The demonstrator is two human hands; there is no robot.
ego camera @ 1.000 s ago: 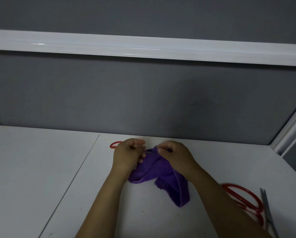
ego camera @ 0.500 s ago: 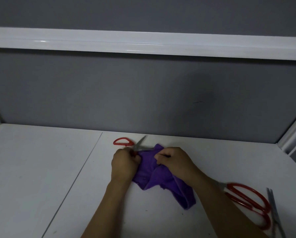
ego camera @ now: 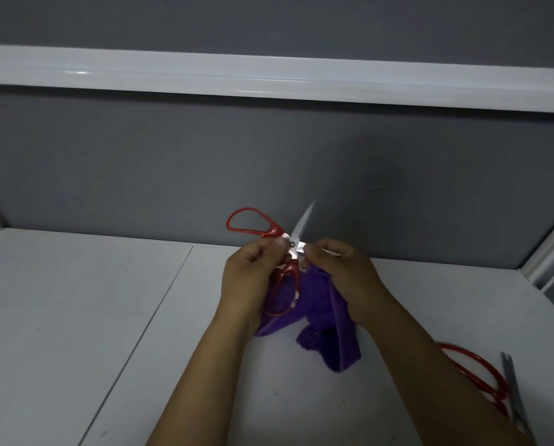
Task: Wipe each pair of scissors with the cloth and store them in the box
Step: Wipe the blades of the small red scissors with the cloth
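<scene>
Change since half a second ago: I log both hands as risen off the table, where they were pressed low over the cloth. The scissors, then lying mostly hidden behind them, are now lifted and spread wide.

1. Table (ego camera: 108, 317): white, seam running through its left half.
2. Left hand (ego camera: 253, 278): fingers curled, thumb pressed by the pivot, gripping the red scissors (ego camera: 291, 243).
3. Red scissors: held in the air between the two hands, just above them. One handle loop stands up to the left of the left hand. The other loop hangs down between the hands against the cloth. One blade points up and right; the other runs right, under the right fingers.
4. Purple cloth (ego camera: 320, 304): bunched below the pivot, draping from the right hand to the table, its lower fold touching the surface.
5. Right hand (ego camera: 343, 278): fingers curled, holding the cloth and pinching the rightward blade.
6. Second red pair (ego camera: 475, 371): flat on the table at far right, partly behind the right forearm.
7. Grey pair (ego camera: 513, 394): just beside it, at the frame edge.
</scene>
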